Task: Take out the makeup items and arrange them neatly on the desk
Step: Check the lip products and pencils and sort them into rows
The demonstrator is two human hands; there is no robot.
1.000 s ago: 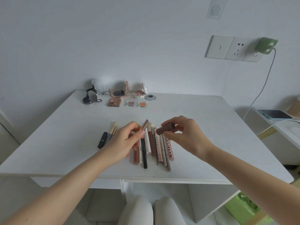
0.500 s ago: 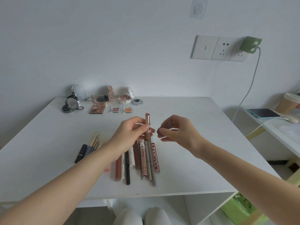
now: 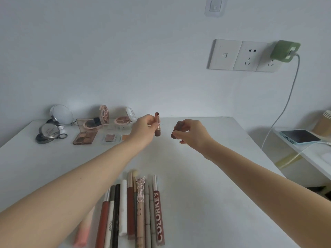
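Nearest the person, at about six o'clock on the white worktop (image 3: pixel 206 185), a row of slim makeup sticks (image 3: pixel 132 212) lies side by side, touching along their lengths: lip glosses, pencils, a white tube, a patterned wand and a red-brown gloss lettered down its side. A pale pink tube (image 3: pixel 84 231) lies at the row's left edge, partly under the left forearm. Beyond the row both arms reach toward twelve o'clock. The left hand (image 3: pixel 144 130) is clamped around an uncapped lipstick (image 3: pixel 157 124), held upright above the worktop, brown base down and rose-gold collar above. Just to its right, apart from it, the right hand (image 3: pixel 193 132) pinches the brown lipstick cap (image 3: pixel 177 129) between thumb and fingertips, tilted. Farther back, at ten to eleven o'clock near the wall, stand the open compacts: a round mirror compact (image 3: pixel 61 114) above a dark round tin (image 3: pixel 48 134), an eyeshadow palette (image 3: pixel 85 137), two small square pans (image 3: pixel 111 137), and two round blush cases (image 3: pixel 122 120) with raised lids. On the wall at one o'clock, a green charger (image 3: pixel 284 51) sits in a socket panel (image 3: pixel 238 55); its cable runs down toward a phone (image 3: pixel 300 136) on a side shelf at three o'clock.
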